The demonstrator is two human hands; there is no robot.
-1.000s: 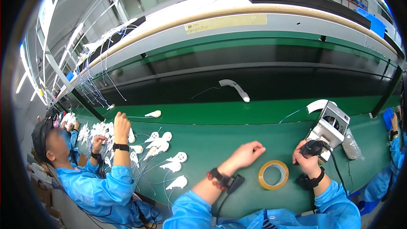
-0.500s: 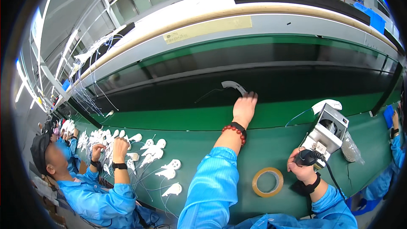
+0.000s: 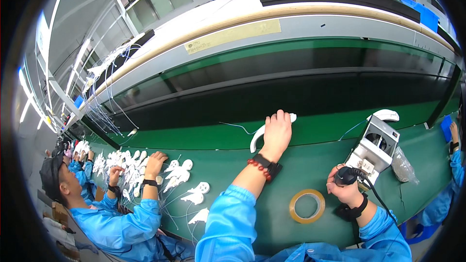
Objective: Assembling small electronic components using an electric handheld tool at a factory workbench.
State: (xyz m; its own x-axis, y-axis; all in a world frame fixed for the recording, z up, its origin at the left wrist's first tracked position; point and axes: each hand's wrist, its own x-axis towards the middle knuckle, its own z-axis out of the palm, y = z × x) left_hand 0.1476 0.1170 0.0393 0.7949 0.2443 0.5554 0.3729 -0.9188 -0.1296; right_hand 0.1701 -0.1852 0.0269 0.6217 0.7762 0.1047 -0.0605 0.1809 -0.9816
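My left hand (image 3: 277, 136) reaches out over the green edge of the belt, its fingers closed over a curved white plastic piece (image 3: 256, 140). Both ends of the piece stick out past the hand, and a thin cable trails off to the left. On the right, my right hand (image 3: 345, 191) grips a black power plug (image 3: 345, 176) with its cord running down toward me. The plug is held in front of a metal box (image 3: 381, 136), close to the white sockets (image 3: 363, 165) on its near side. Whether it touches them I cannot tell.
A roll of tape (image 3: 292, 207) lies between my forearms. Another curved white piece (image 3: 387, 115) rests behind the box, and a clear plastic bag (image 3: 404, 166) beside it. At left, a co-worker (image 3: 111, 218) handles a pile of white cabled parts (image 3: 177, 174).
My left hand has drawn the curved white piece nearer, from the dark belt to its green edge. The right hand stays at the box with the plug. A co-worker's hand has shifted right.
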